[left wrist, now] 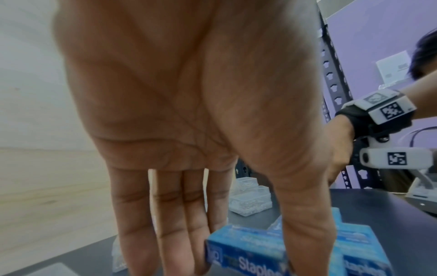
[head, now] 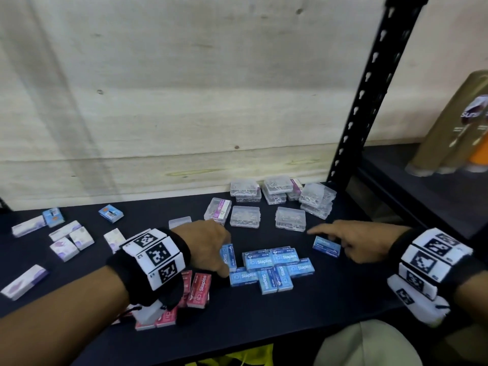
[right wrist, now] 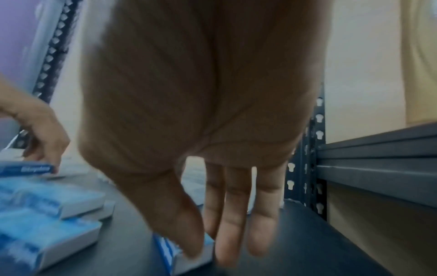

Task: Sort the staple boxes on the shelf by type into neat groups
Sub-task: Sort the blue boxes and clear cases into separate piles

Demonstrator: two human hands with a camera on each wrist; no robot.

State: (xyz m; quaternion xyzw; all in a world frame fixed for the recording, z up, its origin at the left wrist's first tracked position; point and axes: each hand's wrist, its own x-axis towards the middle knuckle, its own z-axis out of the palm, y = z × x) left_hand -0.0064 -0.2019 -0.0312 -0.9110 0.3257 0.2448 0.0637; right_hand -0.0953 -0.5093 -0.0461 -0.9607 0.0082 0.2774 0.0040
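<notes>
**Staple boxes: closing up the blue group**

Staple boxes in blue lay in a loose cluster at lower centre of the head view, some turned lengthwise, some crosswise, on the dark shelf. The left hand pinched one blue box standing on edge at the cluster's left side, thumb on one face and fingers on the other. The right hand rested its thumb and fingers on a stray blue box lying apart to the right of the cluster; whether it gripped that box or only pressed it could not be told, as the right wrist view was blurred.

Red boxes sat at lower left under the left wrist, white and lilac ones further left, and clear plastic cases in the upper middle.

The step in hand looked to be gathering the last blue boxes. Doing it well would likely mean laying the edge-standing box flat, label up, sliding the stray one in flush, and squaring all to one orientation without nudging the red pile.
</notes>
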